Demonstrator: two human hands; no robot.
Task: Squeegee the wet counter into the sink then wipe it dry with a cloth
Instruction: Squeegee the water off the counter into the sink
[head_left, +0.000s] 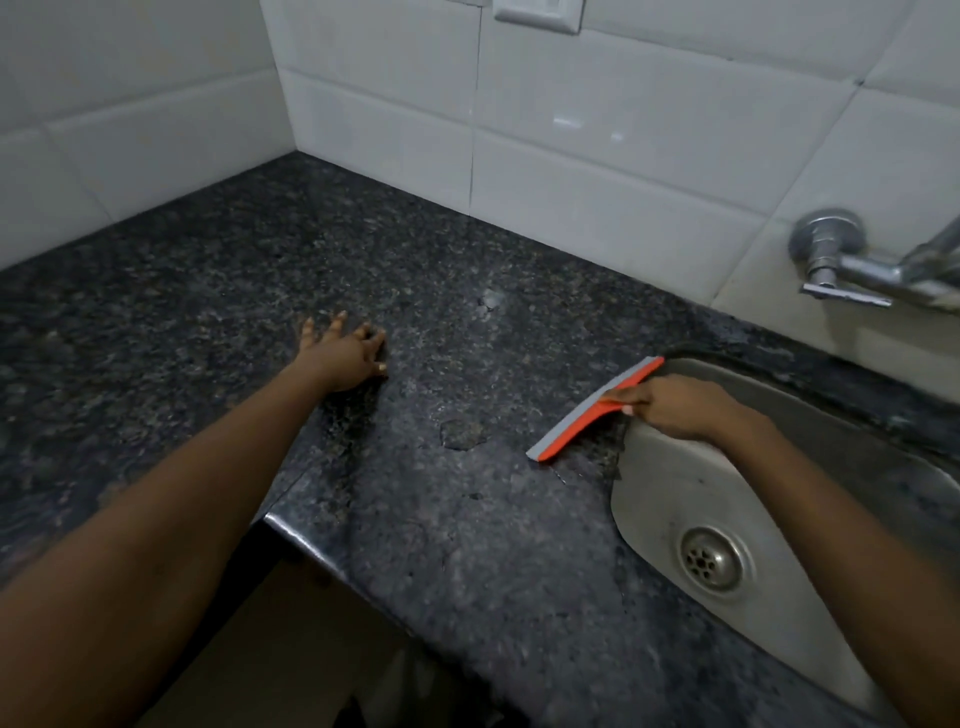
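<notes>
- Right hand (675, 408): fingers clenched round the handle of the squeegee (587, 418). The hand hangs over the near-left part of the sink (660, 493).
- Squeegee: it lies on the counter (493, 571) just beside the sink's left rim. Its far tip is at the rim's far-left corner. Full contact of the blade along its length cannot be confirmed.
- Long axis: it runs on a diagonal from near-left to far-right, roughly parallel to that rim. The grey edge faces left, away from the sink, and the orange back faces the gripping hand.
- Left hand (348, 358): fingers spread, grasping nothing, pressed on the counter well to the left of the blade.
- Water: a puddle (460, 434) sits between the two hands, on the blade's grey side and nearer the blade.
- Judgement: the blade is at the end of a stroke. The next pass calls for a reset left of the puddle, then a draw rightward into the sink. The right hand is the nearer.
- Cloth: none in view, so the drying step is not begun.
- Tap (852, 265): wall-mounted, beyond the sink.
</notes>
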